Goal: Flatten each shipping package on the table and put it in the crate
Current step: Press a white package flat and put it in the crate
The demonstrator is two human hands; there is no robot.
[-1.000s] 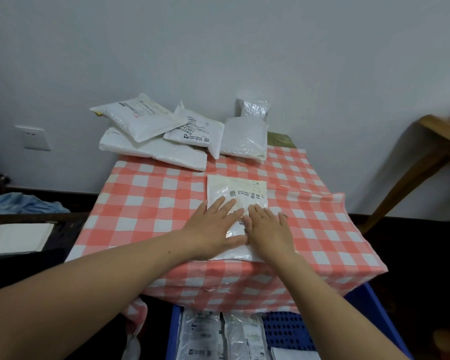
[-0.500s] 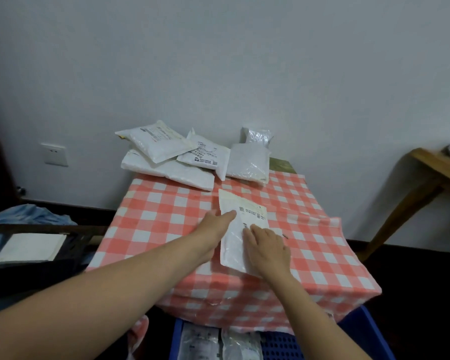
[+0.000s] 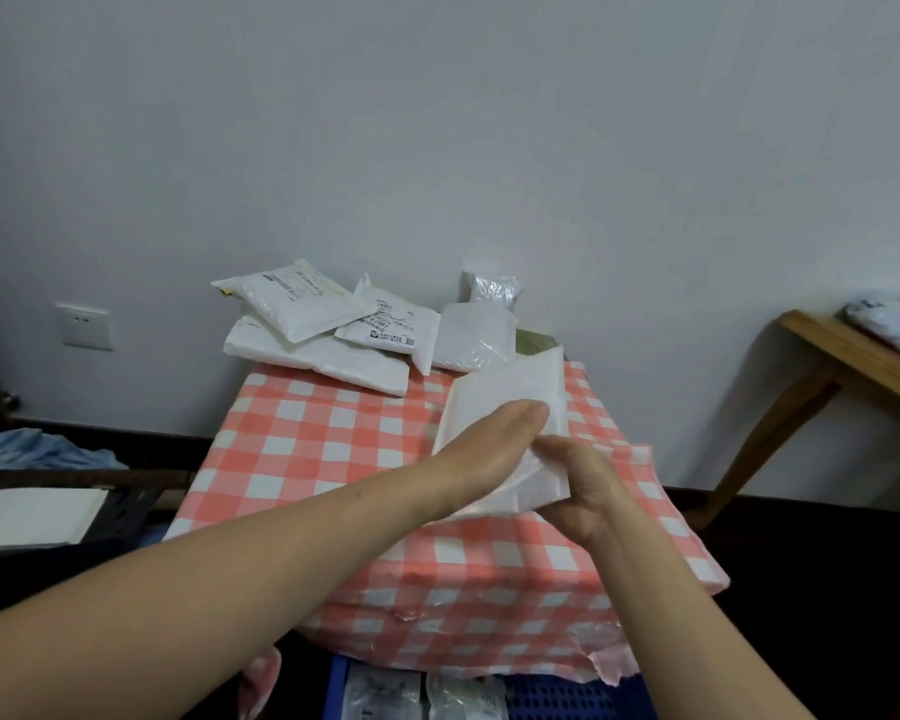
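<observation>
Down at the bottom edge of the frame, the blue plastic crate (image 3: 593,701) sits right under the table's front lip. A couple of flattened clear-and-white mailers (image 3: 385,693) are already lying in it, so I'd guess it's parked there for a short drop.

Just above that, mid-frame, both hands have the white plastic shipping package (image 3: 510,392) up off the red-and-white checked table (image 3: 307,449), tilted on end. The right hand (image 3: 588,488) has its fingers curled round the lower corner and seems to be carrying the weight. The left hand (image 3: 494,441) is flat, fingers straight, palm laid against the package's face. That looks like steadying it or squeezing out the last air.

My read: flattening is about done on this one, and the crate is next. It's floppy plastic though, so it could sag or slip from a one-corner grip.

Further back, upper middle, a pile of puffy white shipping packages (image 3: 323,335) waits against the wall, not yet flattened.
</observation>
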